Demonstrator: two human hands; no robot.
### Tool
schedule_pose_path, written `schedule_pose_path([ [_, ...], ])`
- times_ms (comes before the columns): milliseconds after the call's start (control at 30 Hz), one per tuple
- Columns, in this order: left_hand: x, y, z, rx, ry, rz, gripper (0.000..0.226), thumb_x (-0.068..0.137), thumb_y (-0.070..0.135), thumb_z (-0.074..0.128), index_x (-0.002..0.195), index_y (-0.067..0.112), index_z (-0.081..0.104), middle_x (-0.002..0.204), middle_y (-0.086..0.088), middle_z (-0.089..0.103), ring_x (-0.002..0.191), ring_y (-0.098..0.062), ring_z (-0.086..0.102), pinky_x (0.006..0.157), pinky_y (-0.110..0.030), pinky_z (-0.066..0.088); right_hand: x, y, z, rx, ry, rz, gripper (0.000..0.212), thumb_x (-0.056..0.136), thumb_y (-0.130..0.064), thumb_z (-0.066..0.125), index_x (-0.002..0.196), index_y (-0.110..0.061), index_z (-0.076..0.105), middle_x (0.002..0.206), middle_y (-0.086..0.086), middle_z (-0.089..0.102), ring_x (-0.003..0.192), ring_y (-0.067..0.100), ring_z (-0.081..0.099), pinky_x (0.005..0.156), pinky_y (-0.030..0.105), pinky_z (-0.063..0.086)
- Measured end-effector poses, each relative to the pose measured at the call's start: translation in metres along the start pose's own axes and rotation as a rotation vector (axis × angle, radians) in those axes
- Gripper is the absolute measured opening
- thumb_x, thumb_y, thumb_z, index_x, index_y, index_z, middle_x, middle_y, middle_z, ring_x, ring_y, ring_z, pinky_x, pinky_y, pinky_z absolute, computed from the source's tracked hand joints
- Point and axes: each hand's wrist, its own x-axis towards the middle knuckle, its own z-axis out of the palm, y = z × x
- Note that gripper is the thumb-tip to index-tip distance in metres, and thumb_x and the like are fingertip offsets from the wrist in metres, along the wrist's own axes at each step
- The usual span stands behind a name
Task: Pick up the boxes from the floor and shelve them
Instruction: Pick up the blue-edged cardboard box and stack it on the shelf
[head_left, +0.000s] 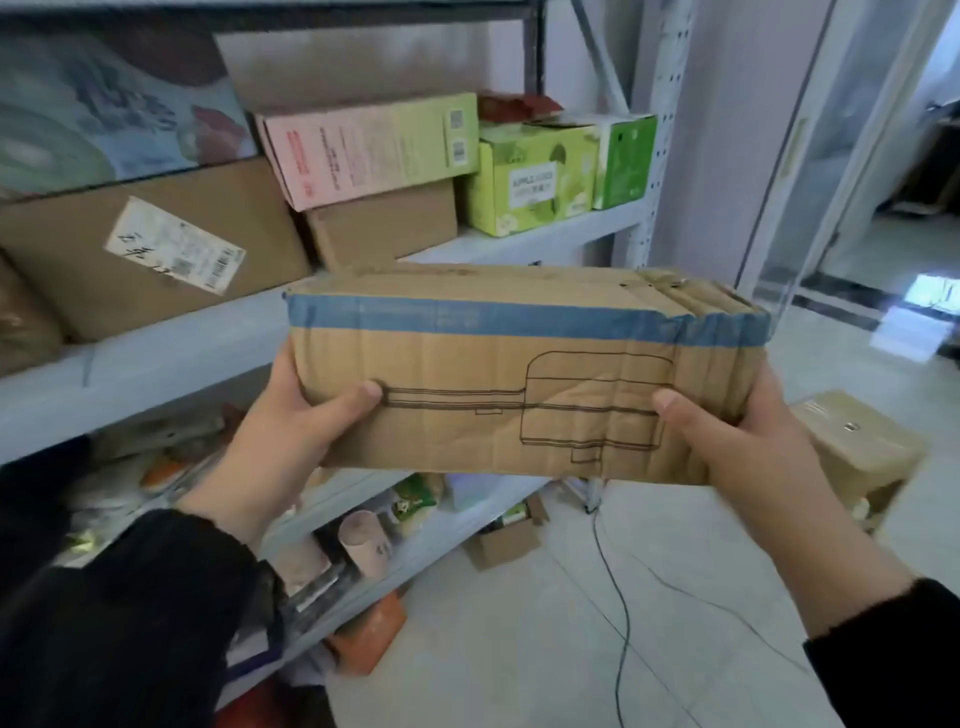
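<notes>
At frame centre, long box (524, 374) held level: left hand (291, 431) grips its left end, right hand (748, 436) its right. Shelf (519, 241) behind, upper left, carries cartons.

A storeroom: a grey perforated metal shelving rack (540, 236) crowded with brown cardboard shipping cartons (156, 249) and green printed product boxes (535, 182), more cartons (852, 447) on the pale tiled floor (675, 597).

One cam only, head-worn, wide-angle. Looks fwd and down, close on a cardboard box (524, 374) held at centre. Shelving unit (171, 358) runs along the left, near to far; tiled floor (597, 649) at lower right.
</notes>
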Motion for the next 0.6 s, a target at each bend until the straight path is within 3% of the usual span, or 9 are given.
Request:
schedule_pose_path([
  [67,-0.010,0.009,-0.027,-0.003,0.076,0.011,0.094,0.053,0.066,0.089,0.135,0.051,0.046,0.120,0.017,0.070,0.112,-0.015,0.068,0.097,-0.051,0.052,0.009,-0.020,0.022,-0.039,-0.059,-0.048,0.068,0.067,-0.059,0.081,0.127,-0.052,0.052,0.114,-0.022,0.071,0.109,0.009,0.067,0.100,0.046,0.053],
  [133,-0.024,0.016,-0.049,-0.008,0.156,0.042,0.099,0.050,0.070,0.089,0.137,0.050,0.045,0.124,0.010,0.069,0.108,-0.025,0.068,0.092,-0.060,0.051,0.017,-0.039,0.043,-0.098,-0.104,-0.095,0.064,0.072,-0.054,0.082,0.127,-0.043,0.051,0.110,-0.023,0.068,0.106,0.005,0.065,0.099,0.041,0.051],
  [267,-0.067,0.025,-0.087,-0.033,0.364,0.065,0.097,0.048,0.069,0.089,0.134,0.053,0.047,0.123,0.017,0.068,0.114,-0.009,0.066,0.093,-0.039,0.053,0.029,-0.072,0.088,-0.133,-0.252,-0.198,0.056,0.082,-0.041,0.079,0.128,-0.040,0.046,0.107,-0.025,0.061,0.105,0.009,0.057,0.083,0.024,0.042],
  [400,-0.122,0.033,-0.130,0.046,0.571,0.055,0.088,0.050,0.070,0.089,0.127,0.059,0.050,0.126,0.014,0.067,0.119,-0.014,0.064,0.100,-0.046,0.050,0.021,-0.090,0.142,-0.092,-0.434,-0.291,0.066,0.082,-0.042,0.079,0.139,-0.032,0.047,0.117,-0.017,0.062,0.109,0.006,0.054,0.088,0.023,0.039],
  [500,-0.165,0.039,-0.156,0.140,0.725,0.075,0.092,0.055,0.059,0.090,0.135,0.047,0.046,0.121,0.013,0.067,0.107,-0.002,0.066,0.090,-0.031,0.055,0.001,-0.098,0.185,-0.051,-0.589,-0.347,0.058,0.081,-0.040,0.079,0.129,-0.035,0.046,0.104,-0.029,0.059,0.085,-0.020,0.057,0.071,0.004,0.042],
  [600,-0.211,0.042,-0.187,0.173,0.864,0.064,0.098,0.044,0.071,0.088,0.130,0.047,0.047,0.117,0.013,0.067,0.099,0.000,0.067,0.078,-0.023,0.055,-0.026,-0.104,0.226,-0.015,-0.731,-0.387,0.059,0.080,-0.044,0.078,0.126,-0.042,0.042,0.104,-0.034,0.056,0.082,-0.027,0.053,0.069,0.006,0.043],
])
